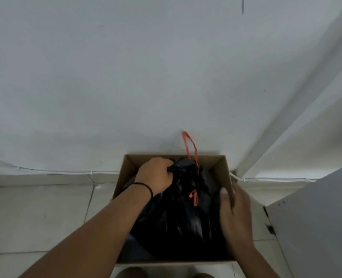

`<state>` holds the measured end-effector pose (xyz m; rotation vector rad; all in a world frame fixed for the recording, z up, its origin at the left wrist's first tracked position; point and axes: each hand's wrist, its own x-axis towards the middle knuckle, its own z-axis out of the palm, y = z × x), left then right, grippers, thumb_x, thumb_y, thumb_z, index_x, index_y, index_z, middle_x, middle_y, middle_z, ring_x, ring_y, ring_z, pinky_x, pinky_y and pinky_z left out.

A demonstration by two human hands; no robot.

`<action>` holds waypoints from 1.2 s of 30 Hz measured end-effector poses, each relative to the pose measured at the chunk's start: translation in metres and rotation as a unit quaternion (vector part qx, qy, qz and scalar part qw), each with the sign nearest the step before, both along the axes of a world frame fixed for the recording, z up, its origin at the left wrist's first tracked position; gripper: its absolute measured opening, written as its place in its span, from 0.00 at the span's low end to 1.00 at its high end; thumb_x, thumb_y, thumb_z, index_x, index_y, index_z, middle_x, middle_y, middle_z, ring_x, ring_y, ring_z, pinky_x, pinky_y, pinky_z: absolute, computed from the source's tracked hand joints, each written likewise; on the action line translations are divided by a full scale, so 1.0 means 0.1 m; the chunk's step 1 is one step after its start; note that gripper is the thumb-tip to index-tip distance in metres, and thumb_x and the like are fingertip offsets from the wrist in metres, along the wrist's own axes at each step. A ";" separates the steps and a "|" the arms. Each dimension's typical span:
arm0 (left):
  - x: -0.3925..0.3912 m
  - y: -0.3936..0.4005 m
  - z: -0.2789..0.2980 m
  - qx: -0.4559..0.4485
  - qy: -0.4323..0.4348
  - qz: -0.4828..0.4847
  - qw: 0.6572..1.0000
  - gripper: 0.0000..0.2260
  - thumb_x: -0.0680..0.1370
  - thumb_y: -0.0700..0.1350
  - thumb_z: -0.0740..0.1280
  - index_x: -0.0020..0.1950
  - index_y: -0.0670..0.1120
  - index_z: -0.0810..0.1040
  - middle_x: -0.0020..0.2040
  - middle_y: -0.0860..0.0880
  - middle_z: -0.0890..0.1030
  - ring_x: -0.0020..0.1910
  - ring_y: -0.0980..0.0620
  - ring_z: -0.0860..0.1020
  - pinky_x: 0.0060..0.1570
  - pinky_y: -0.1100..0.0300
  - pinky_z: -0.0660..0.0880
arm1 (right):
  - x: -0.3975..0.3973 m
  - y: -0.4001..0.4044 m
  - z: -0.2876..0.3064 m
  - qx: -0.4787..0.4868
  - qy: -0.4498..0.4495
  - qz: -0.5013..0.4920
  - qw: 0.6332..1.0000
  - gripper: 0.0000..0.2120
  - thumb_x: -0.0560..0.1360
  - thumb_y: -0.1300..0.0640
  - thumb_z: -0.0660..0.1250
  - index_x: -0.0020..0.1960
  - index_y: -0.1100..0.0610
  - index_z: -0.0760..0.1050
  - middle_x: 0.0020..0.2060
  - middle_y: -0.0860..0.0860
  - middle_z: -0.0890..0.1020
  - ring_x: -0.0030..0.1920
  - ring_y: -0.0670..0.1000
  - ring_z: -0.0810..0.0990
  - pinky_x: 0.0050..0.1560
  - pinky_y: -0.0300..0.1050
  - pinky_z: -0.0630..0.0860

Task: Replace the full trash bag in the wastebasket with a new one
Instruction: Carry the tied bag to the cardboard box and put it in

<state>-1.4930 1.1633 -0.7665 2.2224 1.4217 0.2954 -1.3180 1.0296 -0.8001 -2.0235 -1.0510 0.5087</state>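
A full black trash bag [184, 219] sits inside a brown cardboard box [219, 163] that serves as the wastebasket, against the white wall. A red drawstring [190, 144] loops up from the bag's gathered neck, and a second red end [194, 196] hangs on the bag's front. My left hand [155, 175] grips the bunched top of the bag, fingers curled into the plastic. My right hand [235, 213] holds the box's right wall, thumb inside and fingers outside; it is blurred.
The box stands on pale floor tiles [46, 215] in a corner. A white cable [66, 171] runs along the base of the wall. A grey panel [316, 221] stands close at the right. The tops of my feet show at the bottom edge.
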 end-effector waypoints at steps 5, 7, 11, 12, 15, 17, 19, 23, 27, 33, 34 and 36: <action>-0.08 0.03 -0.10 -0.070 -0.019 -0.088 0.993 0.29 0.70 0.55 0.66 0.71 0.52 0.68 0.64 0.48 0.72 0.65 0.50 0.70 0.66 0.59 0.65 | -0.13 0.31 -0.04 -0.047 -0.383 0.313 0.868 0.39 0.66 0.29 0.58 0.72 0.44 0.61 0.75 0.53 0.60 0.74 0.58 0.58 0.66 0.67 0.57; -0.31 -0.07 -0.13 -0.008 0.038 -0.075 0.996 0.38 0.67 0.68 0.61 0.74 0.57 0.60 0.73 0.50 0.62 0.73 0.50 0.58 0.73 0.47 0.55 | -0.15 0.45 -0.18 -0.137 -0.404 0.357 0.831 0.41 0.63 0.26 0.55 0.71 0.45 0.64 0.75 0.53 0.61 0.73 0.62 0.61 0.65 0.75 0.55; -0.64 -0.41 -0.41 -0.051 0.186 -0.074 0.978 0.44 0.61 0.79 0.43 0.75 0.63 0.47 0.78 0.53 0.42 0.76 0.49 0.41 0.72 0.41 0.39 | -0.07 0.60 -0.51 -0.299 -0.341 0.366 0.813 0.43 0.67 0.25 0.46 0.77 0.44 0.47 0.78 0.51 0.44 0.77 0.58 0.41 0.68 0.70 0.35; -0.64 -0.46 -0.52 -0.069 0.202 -0.072 0.974 0.44 0.61 0.77 0.39 0.75 0.62 0.46 0.78 0.53 0.40 0.76 0.50 0.40 0.72 0.41 0.38 | -0.06 0.60 -0.56 -0.327 -0.324 0.358 0.813 0.43 0.68 0.25 0.46 0.77 0.44 0.46 0.78 0.51 0.44 0.77 0.58 0.40 0.69 0.70 0.35; -0.60 -0.55 -0.80 -0.135 0.227 -0.066 0.962 0.44 0.62 0.75 0.35 0.76 0.60 0.45 0.78 0.53 0.40 0.76 0.50 0.41 0.73 0.44 0.40 | -0.03 0.55 -0.67 -0.371 -0.257 0.362 0.816 0.42 0.70 0.26 0.50 0.77 0.44 0.43 0.77 0.50 0.41 0.77 0.56 0.41 0.70 0.68 0.35; -0.57 -0.55 -0.92 -0.159 0.245 -0.065 0.954 0.36 0.72 0.72 0.44 0.76 0.58 0.45 0.78 0.52 0.43 0.77 0.50 0.43 0.74 0.46 0.42 | 0.01 0.49 -0.66 -0.370 -0.231 0.374 0.818 0.44 0.68 0.24 0.51 0.77 0.43 0.42 0.77 0.49 0.39 0.77 0.54 0.39 0.70 0.66 0.32; -0.59 -0.54 -0.94 -0.159 0.243 -0.063 0.955 0.32 0.76 0.67 0.49 0.77 0.57 0.46 0.78 0.51 0.44 0.77 0.50 0.45 0.74 0.47 0.43 | 0.06 0.44 -0.55 -0.323 -0.206 0.376 0.844 0.48 0.63 0.21 0.47 0.77 0.42 0.43 0.77 0.47 0.38 0.77 0.51 0.39 0.71 0.62 0.30; -0.76 -0.56 -0.82 -0.105 0.174 -0.038 0.978 0.43 0.66 0.76 0.42 0.75 0.55 0.57 0.77 0.52 0.56 0.75 0.51 0.55 0.74 0.50 0.48 | 0.17 0.28 -0.32 -0.149 -0.212 0.287 0.922 0.42 0.66 0.23 0.46 0.72 0.46 0.65 0.74 0.46 0.61 0.74 0.49 0.59 0.73 0.57 0.50; -0.90 -0.59 -0.65 -0.010 0.104 0.022 0.994 0.29 0.71 0.62 0.51 0.62 0.48 0.78 0.62 0.48 0.78 0.60 0.47 0.76 0.62 0.51 0.70 | 0.25 0.13 -0.15 -0.103 -0.267 0.238 0.928 0.23 0.74 0.41 0.52 0.58 0.50 0.78 0.52 0.46 0.80 0.55 0.51 0.79 0.52 0.48 0.67; -0.88 -0.81 -0.31 0.043 0.107 0.053 0.992 0.13 0.76 0.50 0.62 0.55 0.48 0.80 0.51 0.51 0.81 0.51 0.49 0.78 0.52 0.56 0.71 | 0.24 -0.10 0.08 -0.218 -0.272 0.276 0.896 0.18 0.77 0.45 0.58 0.63 0.49 0.72 0.59 0.48 0.75 0.61 0.51 0.73 0.57 0.49 0.67; -0.87 -0.88 -0.25 0.048 0.111 0.059 0.991 0.12 0.76 0.50 0.62 0.56 0.49 0.80 0.52 0.51 0.80 0.52 0.49 0.78 0.53 0.56 0.71 | 0.25 -0.14 0.11 -0.233 -0.270 0.280 0.891 0.18 0.77 0.45 0.58 0.63 0.50 0.72 0.59 0.49 0.74 0.61 0.52 0.73 0.58 0.50 0.67; -0.89 -1.03 -0.14 0.054 0.115 0.071 0.989 0.12 0.76 0.50 0.62 0.55 0.49 0.79 0.52 0.50 0.80 0.52 0.49 0.77 0.53 0.56 0.70 | 0.24 -0.24 0.18 -0.252 -0.267 0.289 0.884 0.19 0.77 0.44 0.58 0.64 0.50 0.71 0.60 0.51 0.74 0.62 0.54 0.73 0.60 0.51 0.67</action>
